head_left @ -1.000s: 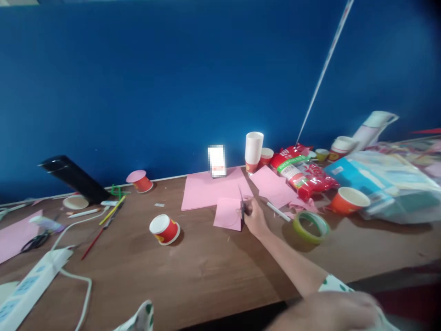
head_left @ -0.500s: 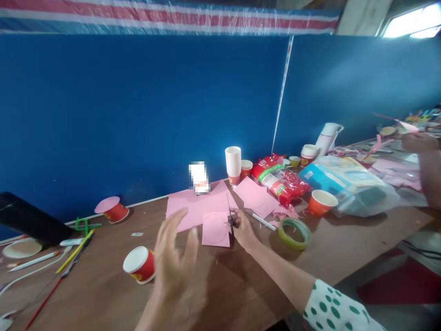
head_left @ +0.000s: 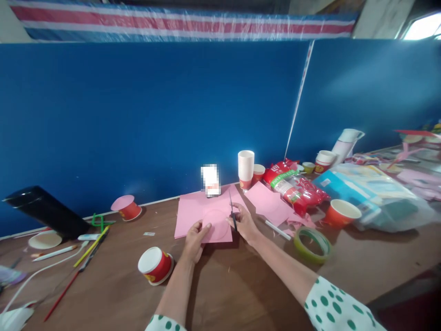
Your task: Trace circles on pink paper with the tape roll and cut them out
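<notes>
My left hand [head_left: 196, 236] pinches the lower left edge of a small pink paper piece [head_left: 218, 230], thumb on top. A faint round outline is drawn on that piece. In my right hand [head_left: 243, 223] is a pair of dark scissors [head_left: 233, 214], blades pointing up and away, beside the paper's right edge. Whether the blades touch the paper I cannot tell. Larger pink sheets [head_left: 193, 209] lie flat on the table just behind.
A red paper cup [head_left: 158, 266] stands upside down left of my left arm. On the right lie a green tape roll [head_left: 299, 246], a white pen [head_left: 278, 230] and an orange cup [head_left: 341, 214]. Stacked white cups [head_left: 245, 165] and a red packet [head_left: 296, 186] stand at the back.
My left hand, spread in the air before, has come down onto the small pink paper and taken hold of it. My right hand keeps the scissors. The view has shifted left.
</notes>
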{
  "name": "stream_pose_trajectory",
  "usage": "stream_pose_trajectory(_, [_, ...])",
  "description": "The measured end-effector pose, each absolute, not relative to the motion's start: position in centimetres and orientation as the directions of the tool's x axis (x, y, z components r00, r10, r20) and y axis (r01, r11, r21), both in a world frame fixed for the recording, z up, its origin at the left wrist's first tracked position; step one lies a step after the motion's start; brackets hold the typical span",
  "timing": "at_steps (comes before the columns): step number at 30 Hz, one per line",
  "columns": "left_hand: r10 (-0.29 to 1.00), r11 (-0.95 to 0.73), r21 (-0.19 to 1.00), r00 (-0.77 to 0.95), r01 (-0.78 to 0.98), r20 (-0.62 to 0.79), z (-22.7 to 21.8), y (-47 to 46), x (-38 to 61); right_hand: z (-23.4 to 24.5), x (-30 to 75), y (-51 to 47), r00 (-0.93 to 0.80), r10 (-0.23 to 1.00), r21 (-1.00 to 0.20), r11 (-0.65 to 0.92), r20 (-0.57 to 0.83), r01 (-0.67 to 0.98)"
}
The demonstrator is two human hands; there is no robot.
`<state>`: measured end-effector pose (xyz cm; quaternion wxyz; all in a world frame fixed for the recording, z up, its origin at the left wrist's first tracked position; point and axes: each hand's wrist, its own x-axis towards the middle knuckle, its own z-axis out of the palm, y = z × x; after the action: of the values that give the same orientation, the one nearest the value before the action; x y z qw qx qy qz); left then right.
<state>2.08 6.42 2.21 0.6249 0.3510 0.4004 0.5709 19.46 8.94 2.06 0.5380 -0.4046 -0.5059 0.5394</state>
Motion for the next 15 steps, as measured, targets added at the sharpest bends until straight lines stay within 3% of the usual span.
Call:
stream_pose_trajectory(8, [0.997, 0.076, 0.973, -0.015, -0.22, -0.081, 0.0, 7.6, 1.7, -0.2, 19.4, 9.1, -0.057, 0.98, -0.978, 0.182, 0.188, -0.099])
stream_pose_trajectory(15, [0.993, 0.0, 0.903, -0.104, -0.43, -0.05, -0.3, 8.2, 1.5, 0.0, 19.6, 9.0, -0.184, 0.961, -0.978, 0.195, 0.207, -0.079])
